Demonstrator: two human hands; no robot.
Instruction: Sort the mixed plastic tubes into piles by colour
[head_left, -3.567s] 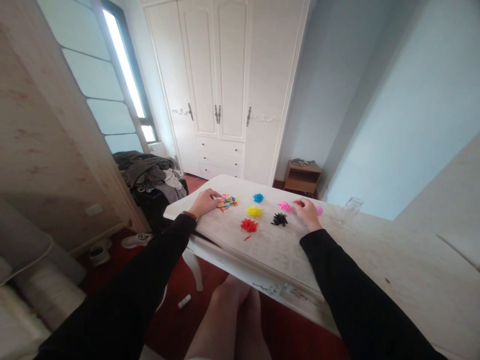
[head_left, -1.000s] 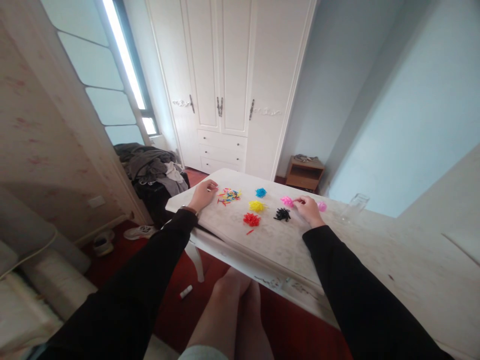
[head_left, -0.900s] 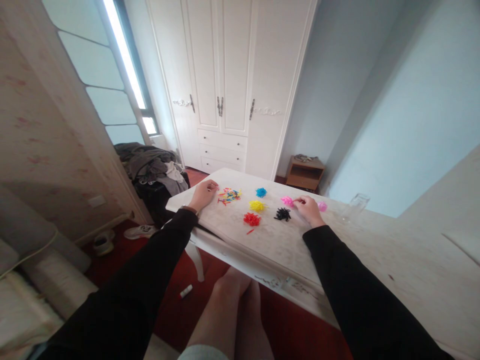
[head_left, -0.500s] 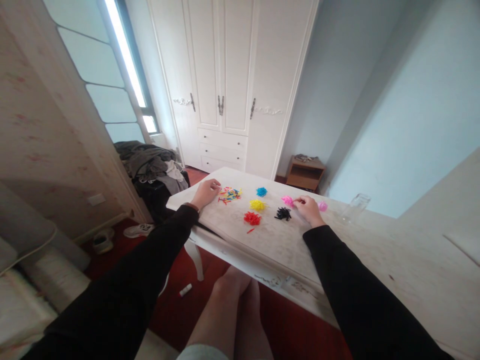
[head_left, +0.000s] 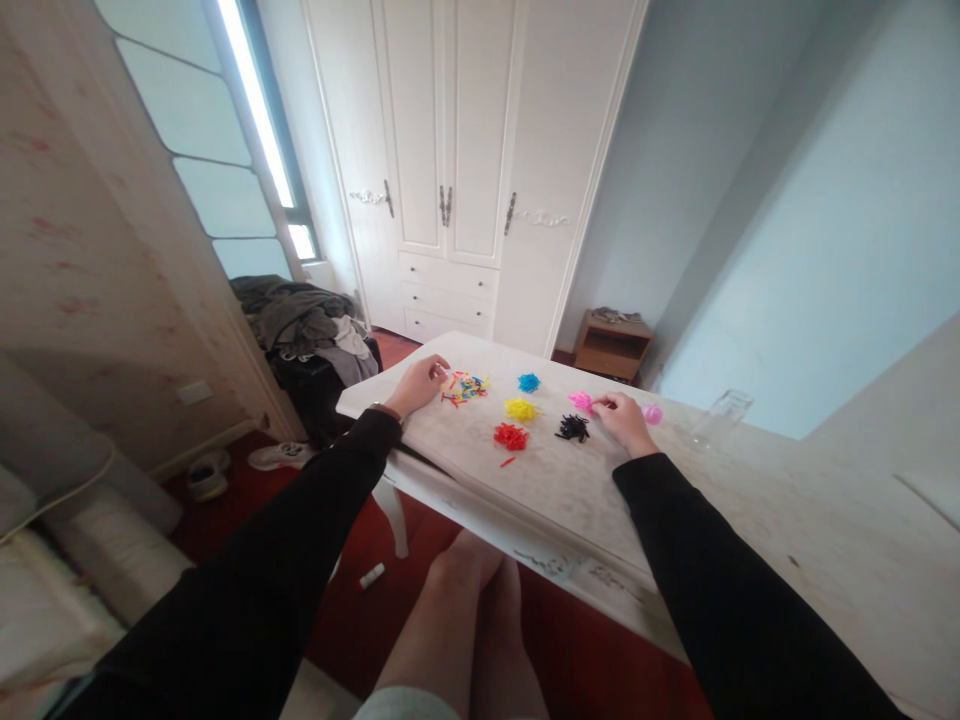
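My left hand (head_left: pixel 424 384) rests at the left edge of a mixed pile (head_left: pixel 465 387) of small coloured plastic pieces, its fingers curled together. Whatever its fingertips hold is too small to make out. By the small pink pile (head_left: pixel 580 401), my right hand (head_left: pixel 621 417) has thumb and fingers pinched, touching or nearly touching it; I cannot tell what is between them. Between the hands lie piles sorted by colour: blue (head_left: pixel 529 382), yellow (head_left: pixel 520 408), red (head_left: pixel 511 436) and black (head_left: pixel 573 428). One loose red piece (head_left: pixel 508 462) lies in front of the red pile.
The pale table (head_left: pixel 555 490) carries a pink item (head_left: pixel 652 413) and a clear glass container (head_left: pixel 721 418) beyond my right hand. A white wardrobe (head_left: pixel 472 150) stands behind. Clothes (head_left: pixel 304 325) are heaped at the left; a small wooden cabinet (head_left: pixel 613 345) stands at the back right.
The view has shifted slightly, so everything on the table appears a little further right. Both hands stay at the same piles, with no clear change in their grip.
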